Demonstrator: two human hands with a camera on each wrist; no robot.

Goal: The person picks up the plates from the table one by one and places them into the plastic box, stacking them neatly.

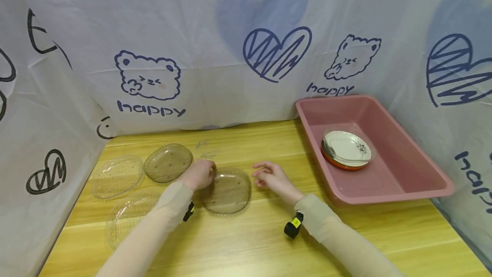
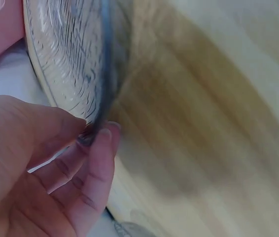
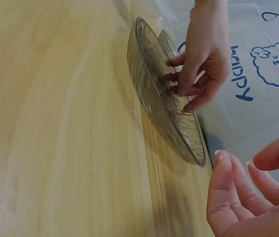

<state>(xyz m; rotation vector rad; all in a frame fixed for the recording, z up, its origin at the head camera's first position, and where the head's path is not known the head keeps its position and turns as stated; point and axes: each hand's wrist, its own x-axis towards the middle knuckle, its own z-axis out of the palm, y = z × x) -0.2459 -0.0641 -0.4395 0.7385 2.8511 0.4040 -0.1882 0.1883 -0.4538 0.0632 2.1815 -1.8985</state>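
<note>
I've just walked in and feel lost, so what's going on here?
A person's left hand pinches the edge of a see-through dish, with the right hand near its other side, holding nothing. Three more see-through dishes lie on the table to the left, and a pink tub on the right holds a small stack of plates.

light even; pale glare on near table (image 1: 246, 247). left wrist view: plate (image 2: 73, 59) blurred at rim, broad soft shadow beside it.
</note>
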